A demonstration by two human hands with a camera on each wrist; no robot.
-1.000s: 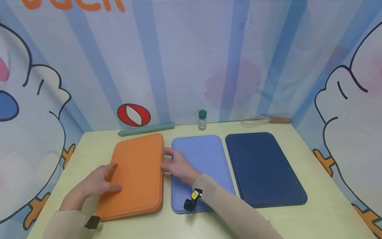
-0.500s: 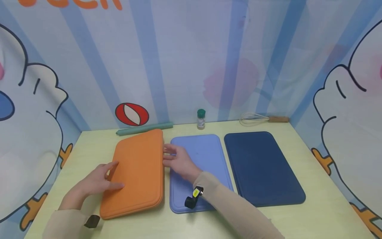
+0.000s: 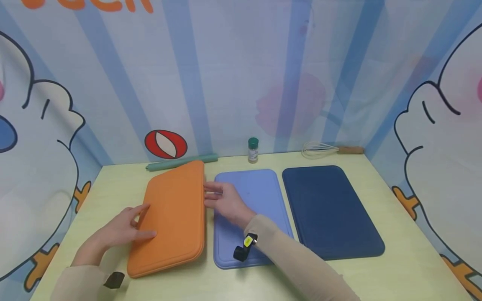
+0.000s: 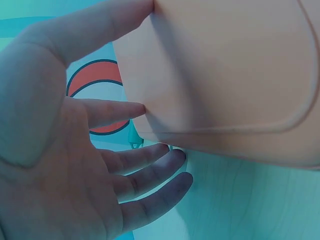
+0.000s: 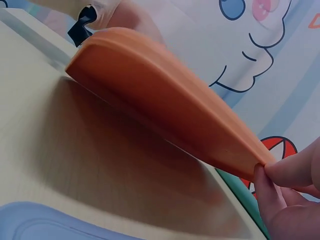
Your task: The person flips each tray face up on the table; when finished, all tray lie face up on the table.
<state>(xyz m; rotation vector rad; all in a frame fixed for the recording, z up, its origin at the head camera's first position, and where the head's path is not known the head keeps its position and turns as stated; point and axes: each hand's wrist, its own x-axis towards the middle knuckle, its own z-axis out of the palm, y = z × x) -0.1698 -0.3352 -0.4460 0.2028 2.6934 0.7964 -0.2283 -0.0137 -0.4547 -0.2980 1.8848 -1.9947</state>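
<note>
An orange rectangular board or case is tilted, its right side raised off the table, as the shadow beneath it in the right wrist view shows. The right hand pinches its raised right edge; in the right wrist view the fingertips meet at a corner of the orange board. On the other side, the left hand rests thumb and index finger on the board's left part. The left wrist view has that hand with fingers spread, the lower ones beside the board.
A light blue board and a dark blue board lie to the right on the pale table. Along the back are a green roll, a green-capped jar and a whisk. A patterned cloth stands behind.
The orange board's right side has risen and its tilt is steeper. The right hand has stayed at that edge, and the left hand has kept its place on the board.
</note>
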